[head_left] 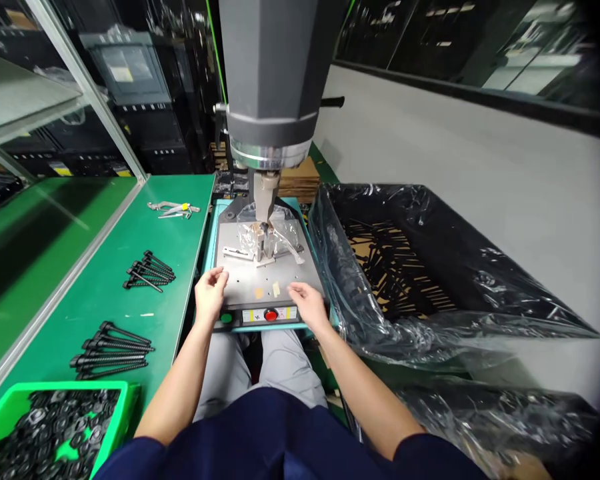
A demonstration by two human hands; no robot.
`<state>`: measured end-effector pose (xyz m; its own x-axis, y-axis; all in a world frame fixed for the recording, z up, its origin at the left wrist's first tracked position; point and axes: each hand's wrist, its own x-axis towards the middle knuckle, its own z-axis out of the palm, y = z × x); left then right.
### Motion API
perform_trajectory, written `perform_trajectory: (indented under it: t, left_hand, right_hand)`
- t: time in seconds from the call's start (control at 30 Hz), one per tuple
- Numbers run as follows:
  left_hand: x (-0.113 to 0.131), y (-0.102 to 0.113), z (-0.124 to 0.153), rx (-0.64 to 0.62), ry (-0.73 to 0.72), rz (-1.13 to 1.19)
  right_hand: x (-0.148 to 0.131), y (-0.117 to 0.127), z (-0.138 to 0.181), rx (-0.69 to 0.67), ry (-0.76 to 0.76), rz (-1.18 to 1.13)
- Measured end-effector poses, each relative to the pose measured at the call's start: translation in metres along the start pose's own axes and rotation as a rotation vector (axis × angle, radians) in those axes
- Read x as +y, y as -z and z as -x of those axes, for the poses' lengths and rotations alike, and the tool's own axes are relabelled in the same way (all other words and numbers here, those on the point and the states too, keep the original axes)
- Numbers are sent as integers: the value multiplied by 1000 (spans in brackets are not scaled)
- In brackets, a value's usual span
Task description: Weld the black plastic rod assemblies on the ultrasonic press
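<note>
My left hand (211, 293) is at the left edge of a press's metal base plate (243, 287), fingers loosely bent, with nothing seen in them. At the plate's right front edge, my right hand (309, 305) has its fingers stretched toward the middle; it too shows nothing held. Between and beyond the hands stands a small metal fixture (264, 248), partly wrapped in clear plastic film (290, 233). A tapered metal tool (266, 193) points down onto it from the grey press head (273, 73). A small dark part (265, 227) sits between the tool tip and fixture.
On the green table (180, 233) at left lie pliers (173, 209) and two groups of long black screws (150, 272). A green bin (125, 407) holds black ring-like parts. At right, a film-lined box (480, 267) contains many dark pieces. A red button (271, 315) faces me.
</note>
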<state>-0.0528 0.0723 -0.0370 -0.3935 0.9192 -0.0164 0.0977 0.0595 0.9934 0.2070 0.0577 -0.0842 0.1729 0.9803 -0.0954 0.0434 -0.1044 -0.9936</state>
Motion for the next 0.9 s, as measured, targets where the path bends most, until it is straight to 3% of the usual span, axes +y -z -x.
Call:
perform_trajectory:
  t: [0.1, 0.17, 0.3, 0.6, 0.9]
  left_hand:
    - [-43, 35, 39, 142, -141, -343]
    - [-68, 50, 55, 103, -127, -497]
    - [-101, 55, 62, -47, -56, -521]
    - [-113, 54, 46, -20, -31, -517]
    - [-113, 62, 47, -141, -31, -428]
  right_hand:
    - [32, 37, 21, 237, 241, 405]
    - [52, 55, 27, 325, 289, 621]
    - [83, 71, 28, 266, 187, 706]
    - [97, 76, 20, 260, 153, 586]
    - [96, 80, 23, 168, 149, 513]
